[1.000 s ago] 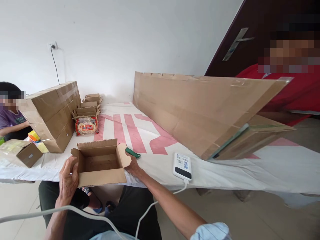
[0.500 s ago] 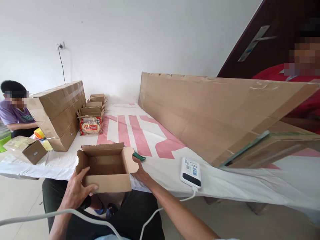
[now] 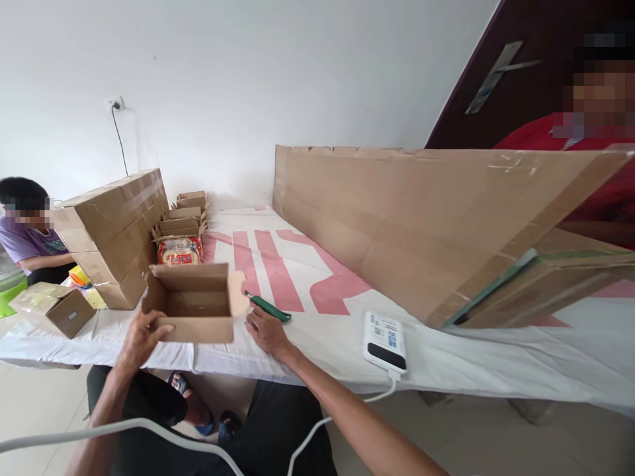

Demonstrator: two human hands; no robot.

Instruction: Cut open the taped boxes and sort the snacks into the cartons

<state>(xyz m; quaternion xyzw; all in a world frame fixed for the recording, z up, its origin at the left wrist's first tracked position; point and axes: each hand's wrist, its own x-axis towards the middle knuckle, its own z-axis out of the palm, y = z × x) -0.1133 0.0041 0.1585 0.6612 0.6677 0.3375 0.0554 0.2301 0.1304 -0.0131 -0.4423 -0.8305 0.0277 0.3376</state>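
A small open cardboard box (image 3: 191,303) rests on the white cloth near the table's front edge, its flaps standing up. My left hand (image 3: 141,338) holds its near left corner, thumb on the front wall. My right hand (image 3: 266,330) lies on the cloth just right of the box with its fingers flat and apart, holding nothing. Its fingertips are next to a green-handled cutter (image 3: 266,307), which lies on the cloth beside the box's right flap.
A white power bank (image 3: 384,340) with a cable lies to the right. A long flat carton (image 3: 421,218) leans across the table, with a person in red behind it. Stacked sealed cartons (image 3: 112,231), small open boxes (image 3: 181,221) and a food packet (image 3: 179,252) stand left, by a seated person.
The open box has moved away from me, further onto the table and a little left. My left hand stayed on its front corner. My right hand came off its right flap onto the cloth.
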